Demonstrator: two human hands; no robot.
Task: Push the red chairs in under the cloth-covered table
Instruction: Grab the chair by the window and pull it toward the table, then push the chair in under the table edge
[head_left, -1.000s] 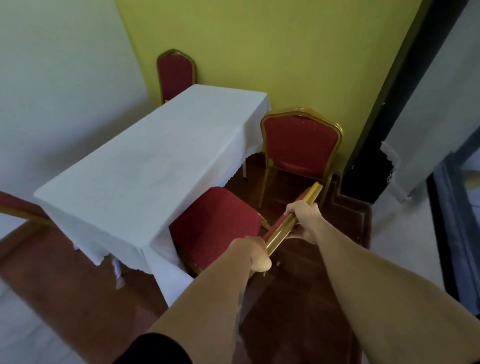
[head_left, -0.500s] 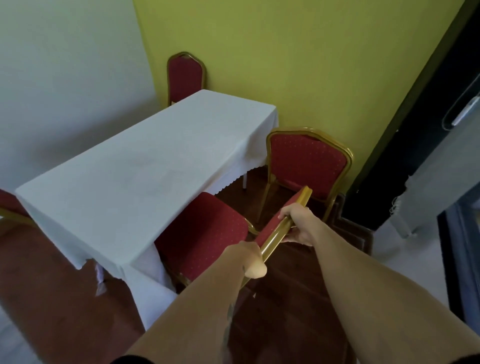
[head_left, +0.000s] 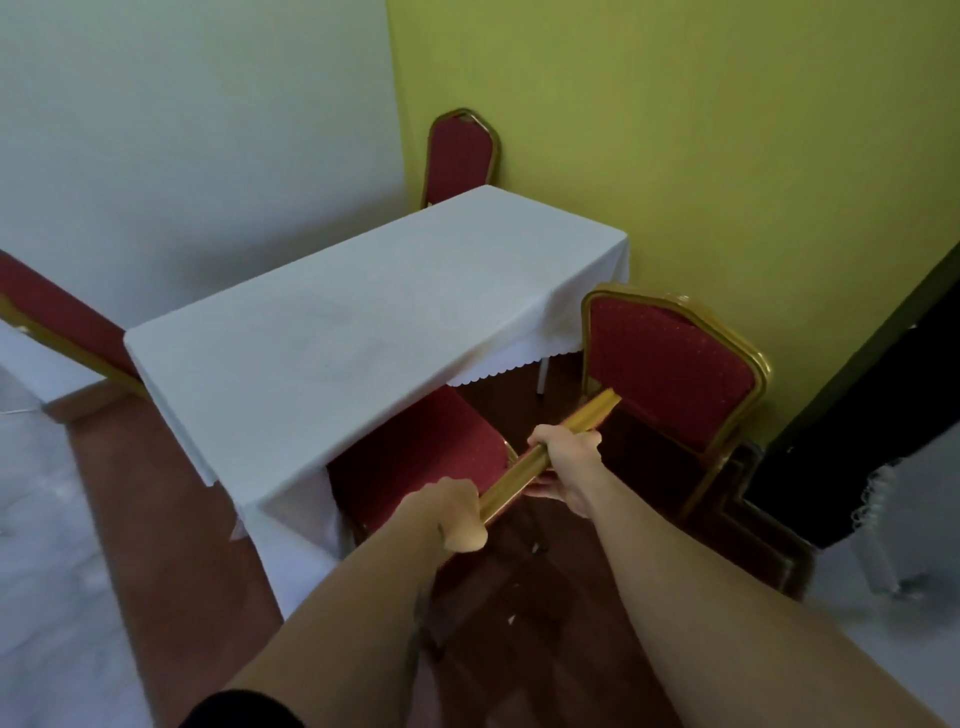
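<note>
Step in hand: pushing the near red chair (head_left: 421, 462) in under the cloth-covered worktop (head_left: 363, 322). My reading is mid-push, not finished.
Chair position: seat cushion lies just ahead of both hands; its far part is already under the hanging white tablecloth (head_left: 291, 499), the near part not yet in.
Left hand (head_left: 452, 514): closed round the lower, nearer end of the gold top rail (head_left: 545, 457) of the chair back, knuckles up, thumb tip showing below the rail.
Right hand (head_left: 563, 462): wrapped on the same rail, further along and higher; fingers curl over the top, the palm side is hidden.
Arm pose: both forearms reach forward and down from the bottom of the view, nearly straight, converging on the rail. Left arm shows a dark sleeve (head_left: 239, 712) at the upper arm.
Next move, as I judge it: a steady forward shove along the floor, both hands pressing evenly so the chair goes in square and the cloth does not bunch on the seat.
Remaining chairs: second red chair (head_left: 670, 364) stands right of the right hand, well out from the worktop, near the yellow-green wall (head_left: 727, 156); likely next. A third (head_left: 460, 156) sits at the far end beyond the hands; a fourth (head_left: 57, 327) shows at the far left, partly cut off.
Floor: dark wood under the hands.
</note>
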